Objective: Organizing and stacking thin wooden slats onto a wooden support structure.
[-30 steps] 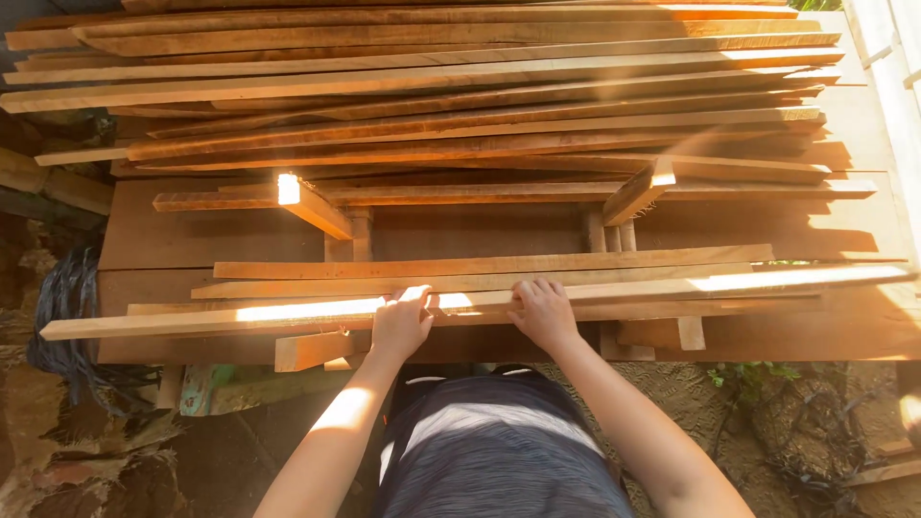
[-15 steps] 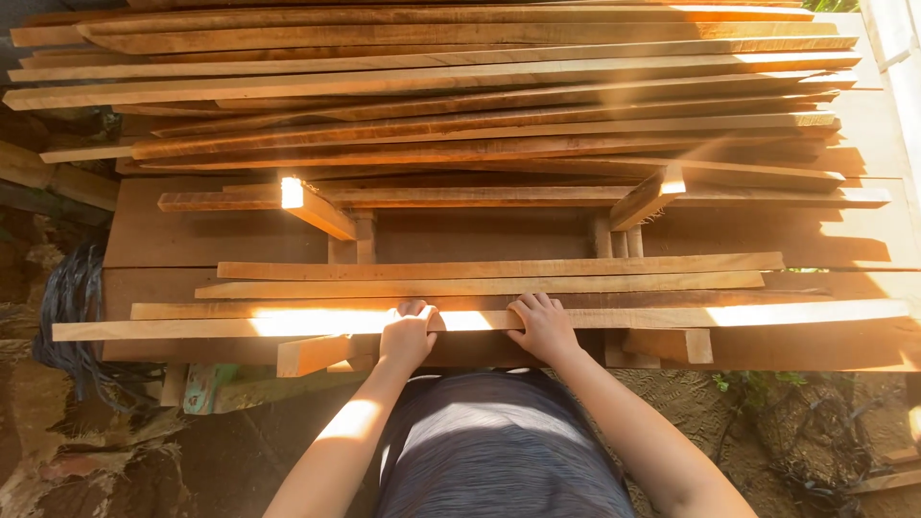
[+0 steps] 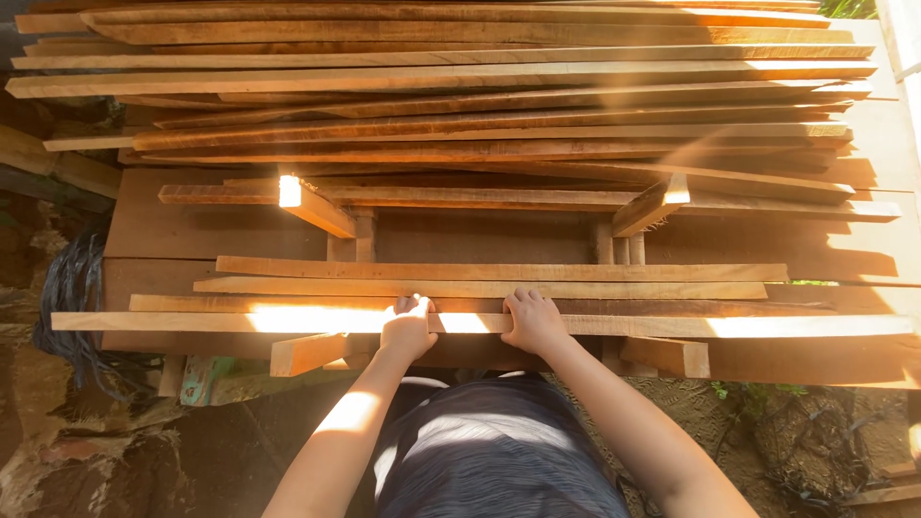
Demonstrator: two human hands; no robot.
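Front plank [image 3: 672, 325] sits nearest edge of lumber stack [image 3: 480, 115], lying crosswise. Left hand [image 3: 408, 326] & right hand [image 3: 533, 321] both on plank mid-span, fingers curled over it, gripping. Short offcut [image 3: 307, 353] just below plank.

We see our left hand [image 3: 408, 329] and right hand [image 3: 533, 321] side by side, curled over the long wooden slat [image 3: 192, 321] at the near edge of the lumber stack [image 3: 480, 115], fingers [image 3: 523, 299] hooked over its far side.
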